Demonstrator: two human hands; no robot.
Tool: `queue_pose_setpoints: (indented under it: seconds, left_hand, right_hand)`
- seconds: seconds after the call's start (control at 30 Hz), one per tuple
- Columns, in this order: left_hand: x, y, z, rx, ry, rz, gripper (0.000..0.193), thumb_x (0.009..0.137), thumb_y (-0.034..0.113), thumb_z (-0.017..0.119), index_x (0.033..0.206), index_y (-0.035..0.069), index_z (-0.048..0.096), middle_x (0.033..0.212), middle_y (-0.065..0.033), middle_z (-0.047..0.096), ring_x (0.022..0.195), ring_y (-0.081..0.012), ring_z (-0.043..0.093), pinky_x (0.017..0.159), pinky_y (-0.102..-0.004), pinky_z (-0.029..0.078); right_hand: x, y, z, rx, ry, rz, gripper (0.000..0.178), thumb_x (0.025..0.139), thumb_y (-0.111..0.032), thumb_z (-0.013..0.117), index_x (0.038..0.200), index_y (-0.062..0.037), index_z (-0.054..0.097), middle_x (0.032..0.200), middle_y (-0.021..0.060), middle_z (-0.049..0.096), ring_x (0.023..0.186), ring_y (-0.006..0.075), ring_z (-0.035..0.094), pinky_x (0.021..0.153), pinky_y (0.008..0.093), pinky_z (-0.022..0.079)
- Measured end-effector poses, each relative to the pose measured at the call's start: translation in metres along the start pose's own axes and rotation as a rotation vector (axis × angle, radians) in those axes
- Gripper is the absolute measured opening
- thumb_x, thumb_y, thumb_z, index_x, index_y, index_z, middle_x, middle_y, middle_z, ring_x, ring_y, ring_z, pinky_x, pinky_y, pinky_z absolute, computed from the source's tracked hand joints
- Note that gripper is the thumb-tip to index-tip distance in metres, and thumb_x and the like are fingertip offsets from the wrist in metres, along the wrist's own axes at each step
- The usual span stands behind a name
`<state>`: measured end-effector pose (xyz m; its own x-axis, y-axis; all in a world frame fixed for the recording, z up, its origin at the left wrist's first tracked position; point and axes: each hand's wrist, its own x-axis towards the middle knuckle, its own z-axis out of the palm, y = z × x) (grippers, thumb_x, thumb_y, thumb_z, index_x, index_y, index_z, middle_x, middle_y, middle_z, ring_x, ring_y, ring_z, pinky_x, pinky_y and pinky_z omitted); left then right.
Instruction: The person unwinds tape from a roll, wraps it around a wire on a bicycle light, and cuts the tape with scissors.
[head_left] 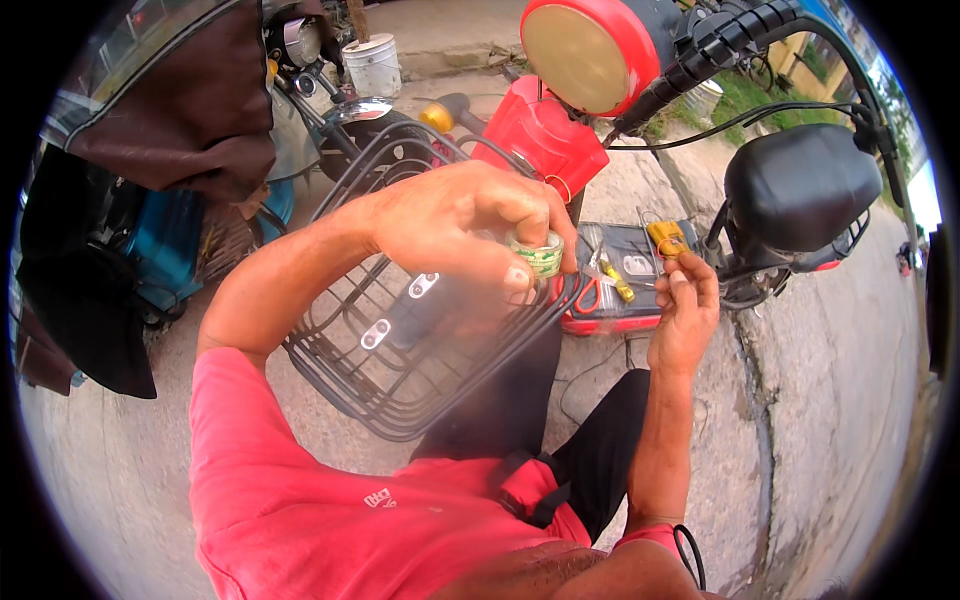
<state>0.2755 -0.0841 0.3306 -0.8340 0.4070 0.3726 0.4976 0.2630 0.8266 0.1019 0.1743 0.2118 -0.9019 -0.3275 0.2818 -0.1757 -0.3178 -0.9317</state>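
Observation:
My left hand [475,220] is closed on a roll of clear tape [540,258] with a green and white core, a finger pushed into its ring. It is above the rim of a black wire basket [375,405]. My right hand [683,315] is raised to the right with thumb and fingers pinched together; whatever is between them is too small to make out. Just beyond those fingertips is a yellow device with a wire [667,238]. It rests on a dark footboard with a red edge [600,326], along with a red-handled tool [587,295] and a yellow-handled tool [622,286].
A red scooter front with a round lamp [578,58] rises ahead, a black mirror [800,188] to its right. At left stands another vehicle with a brown cover [180,130]. A white bucket [372,66] is farther back. Cracked concrete [800,420] lies below.

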Motion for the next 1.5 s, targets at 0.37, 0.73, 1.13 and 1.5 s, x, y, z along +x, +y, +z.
queue_pose_setpoints:
  seconds: [0.37,0.73,1.13,1.5]
  left_hand:
    - [-0.001,0.005,0.007,-0.110,0.001,-0.044,0.026,0.085,0.023,0.077,0.083,0.000,0.066,0.108,-0.0188,0.070,0.104,-0.0288,0.065,0.092,-0.0423,0.050]
    - [-0.004,0.005,0.005,-0.075,0.012,-0.085,0.026,0.086,0.023,0.077,0.090,-0.002,0.070,0.106,-0.0186,0.069,0.104,-0.0273,0.065,0.091,-0.0409,0.050]
    - [-0.004,0.008,0.006,-0.119,0.011,-0.085,0.025,0.086,0.023,0.076,0.086,-0.001,0.069,0.106,-0.0198,0.070,0.101,-0.0268,0.066,0.089,-0.0404,0.051]
    - [-0.004,0.004,0.006,-0.104,0.020,-0.109,0.023,0.086,0.021,0.076,0.088,-0.001,0.068,0.109,-0.0206,0.070,0.102,-0.0267,0.066,0.090,-0.0404,0.051]
  right_hand:
    - [-0.032,-0.060,0.068,-0.633,-0.339,-1.125,0.051,0.073,0.000,0.068,0.122,-0.0123,0.071,0.127,0.0156,0.060,0.117,0.0383,0.057,0.100,0.0477,0.047]
    - [-0.032,-0.056,0.073,-0.733,-0.316,-1.153,0.045,0.071,0.001,0.067,0.114,-0.0132,0.073,0.128,0.0138,0.059,0.118,0.0381,0.056,0.099,0.0477,0.048]
    - [-0.032,-0.053,0.072,-0.593,-0.317,-1.127,0.050,0.069,0.004,0.067,0.117,-0.0092,0.071,0.124,0.0162,0.061,0.115,0.0389,0.058,0.097,0.0481,0.049]
    - [-0.033,-0.055,0.072,-0.583,-0.405,-1.005,0.043,0.075,0.000,0.069,0.117,-0.0053,0.069,0.122,0.0156,0.062,0.113,0.0369,0.060,0.095,0.0449,0.049]
